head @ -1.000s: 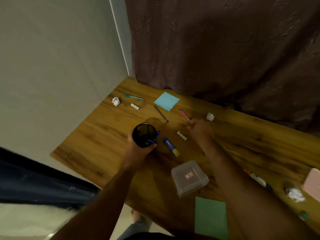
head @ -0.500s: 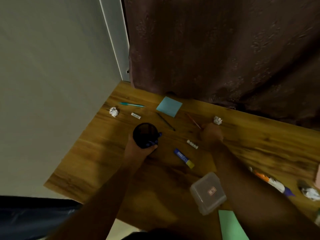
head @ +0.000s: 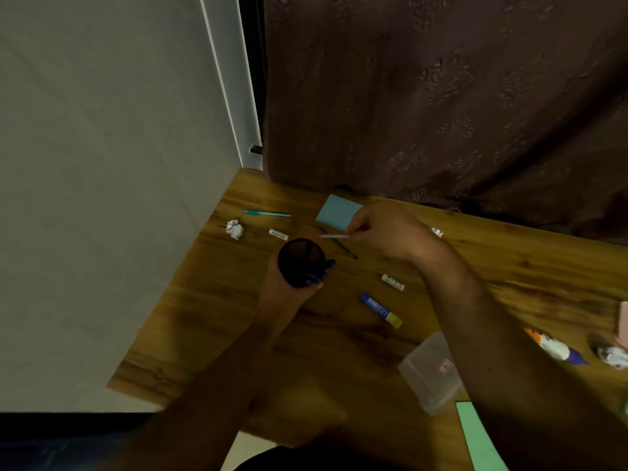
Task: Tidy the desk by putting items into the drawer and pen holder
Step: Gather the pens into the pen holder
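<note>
Pen in pink colour [head: 334, 236] is what we hold now in our right hand [head: 390, 232], pinched by one end between thumb and fingertips, so that the free end points toward the pen holder [head: 300, 261]. It is above the surface [head: 509, 266], just beside the rim of the holder and not yet inside. Our left hand [head: 289, 290] is wrapped around the black holder from below and keeps the mouth open to us.

We judge the pen to be light, thin and stiff, so a small pinch near the end is enough, and it should slide in by its own weight. The holder looks light too, so the grip around its wall is useful against tipping.

On the surface we see also a teal pen [head: 266, 213], a dark pencil [head: 339, 244], a blue sticky-note pad [head: 336, 210] and a glue stick [head: 380, 310], all lying apart.
</note>
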Motion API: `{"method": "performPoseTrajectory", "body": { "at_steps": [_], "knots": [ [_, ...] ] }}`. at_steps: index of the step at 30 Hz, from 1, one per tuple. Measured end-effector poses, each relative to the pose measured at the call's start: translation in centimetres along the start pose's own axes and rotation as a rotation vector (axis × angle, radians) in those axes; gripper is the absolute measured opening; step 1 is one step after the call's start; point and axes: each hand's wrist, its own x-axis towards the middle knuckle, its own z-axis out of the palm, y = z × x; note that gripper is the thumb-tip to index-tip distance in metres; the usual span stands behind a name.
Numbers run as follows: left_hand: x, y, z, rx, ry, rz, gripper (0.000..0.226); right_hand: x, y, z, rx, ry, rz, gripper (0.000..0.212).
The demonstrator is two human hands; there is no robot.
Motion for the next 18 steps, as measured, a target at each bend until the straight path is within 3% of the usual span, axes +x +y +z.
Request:
{"method": "performPoseTrajectory", "body": {
  "at_steps": [2, 5, 7, 11, 14, 18],
  "knots": [
    [0.0, 0.0, 0.0, 0.006, -0.027, 0.033, 0.071, 0.2, -1.3, 0.3, -0.120, -0.086, -0.004, 0.012],
    [0.1, 0.0, 0.2, 0.002, -0.047, 0.057, 0.068, 0.5, -2.7, 1.5, -0.243, -0.190, 0.046, 0.026],
    [0.1, 0.2, 0.3, -0.010, -0.029, 0.063, 0.066, 0.7, -3.4, 2.6, -0.255, -0.208, 0.066, 0.034],
    [0.1, 0.3, 0.1, 0.027, -0.036, 0.073, 0.069, 1.0, -3.5, 4.3, -0.289, -0.208, 0.101, 0.031],
    [0.0, 0.5, -0.2, -0.006, -0.061, 0.077, 0.078, 1.1, -2.8, 4.8, -0.177, -0.179, 0.110, 0.030],
    [-0.3, 0.6, -0.4, -0.084, -0.053, 0.067, 0.067, 1.9, -0.5, 4.8, 0.124, -0.005, 0.180, 0.034]
  ]
}}
